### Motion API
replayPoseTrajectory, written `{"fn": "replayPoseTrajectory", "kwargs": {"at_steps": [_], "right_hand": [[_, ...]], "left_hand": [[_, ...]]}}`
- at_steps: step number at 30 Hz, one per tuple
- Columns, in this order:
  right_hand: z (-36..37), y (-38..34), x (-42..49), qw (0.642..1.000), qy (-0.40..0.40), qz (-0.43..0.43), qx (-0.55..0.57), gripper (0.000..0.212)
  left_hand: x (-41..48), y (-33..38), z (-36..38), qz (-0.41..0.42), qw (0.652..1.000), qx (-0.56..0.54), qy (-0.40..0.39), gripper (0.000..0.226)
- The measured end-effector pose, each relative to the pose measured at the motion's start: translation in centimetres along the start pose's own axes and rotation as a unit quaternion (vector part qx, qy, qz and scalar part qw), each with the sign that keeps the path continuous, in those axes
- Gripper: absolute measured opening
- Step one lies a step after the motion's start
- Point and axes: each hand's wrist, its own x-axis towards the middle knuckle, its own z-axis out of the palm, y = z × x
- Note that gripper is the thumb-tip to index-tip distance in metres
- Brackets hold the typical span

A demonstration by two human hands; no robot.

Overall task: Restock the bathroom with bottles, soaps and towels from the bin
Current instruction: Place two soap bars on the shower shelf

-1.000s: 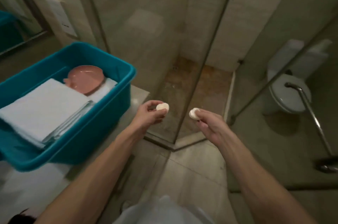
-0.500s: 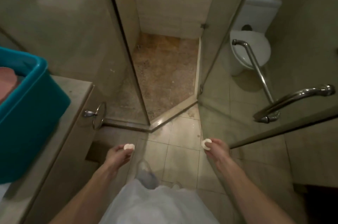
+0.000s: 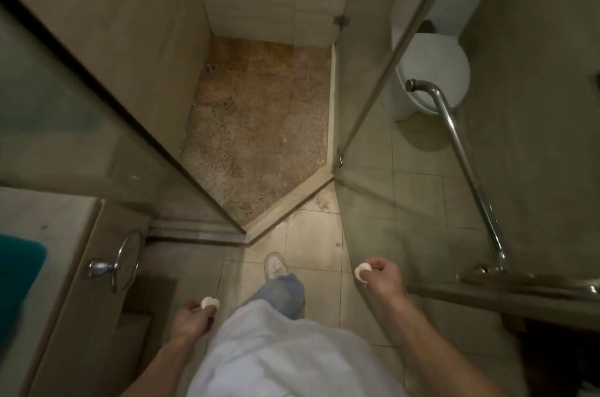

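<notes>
The left hand [image 3: 191, 320] pinches a small round white soap [image 3: 209, 302] between its thumb and curled fingertips, low at the near left beside the person's white garment. The right hand [image 3: 383, 276] pinches a second small white soap [image 3: 361, 271] in the same way at the near right, in front of the glass shower door [image 3: 406, 202] with its long chrome handle bar [image 3: 461, 163]. The hands are well apart, on either side of a leg in blue jeans and a white shoe [image 3: 275, 266] on beige floor tiles.

A corner of the teal plastic bin [image 3: 19, 273] shows at the left edge on a pale stone counter [image 3: 48, 215], well apart from both soaps. A chrome towel ring [image 3: 125, 260] hangs on the counter's front. Farther ahead lies the brown pebbled shower floor [image 3: 259, 120]. A white toilet [image 3: 431, 72] stands at the far right, behind the glass.
</notes>
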Motion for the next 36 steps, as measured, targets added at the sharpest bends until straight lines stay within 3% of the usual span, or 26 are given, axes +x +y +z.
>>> {"fn": "replayPoseTrajectory", "kwargs": {"at_steps": [6, 10, 15, 17, 22, 26, 36], "right_hand": [[0.4, -5.9, 4.1, 0.999, 0.011, 0.024, -0.023, 0.016], [0.9, -8.6, 6.7, 0.999, 0.016, 0.043, -0.029, 0.014], [1.5, -11.8, 10.8, 0.995, 0.028, 0.059, -0.077, 0.014], [2.1, -13.6, 12.9, 0.993, 0.027, 0.071, -0.088, 0.007], [5.5, -21.3, 19.3, 0.992, -0.028, 0.063, -0.105, 0.016], [7.8, -31.3, 25.1, 0.99, -0.058, 0.022, -0.124, 0.018], [11.9, -56.1, 30.0, 0.988, -0.086, -0.104, -0.078, 0.015]], "left_hand": [[-0.6, 13.6, 1.2, 0.199, 0.962, 0.179, -0.054, 0.026], [1.2, 22.1, 2.3, 0.239, 0.95, 0.189, -0.069, 0.024], [4.7, 30.3, 3.3, 0.215, 0.964, 0.148, -0.044, 0.021], [5.9, 33.2, 4.0, 0.187, 0.98, 0.07, -0.027, 0.022], [8.8, 40.3, 5.6, 0.115, 0.988, -0.099, 0.036, 0.024], [9.3, 45.1, 4.2, 0.112, 0.989, -0.082, 0.044, 0.016], [14.1, 48.4, -3.4, 0.017, 0.994, -0.035, 0.099, 0.016]]}}
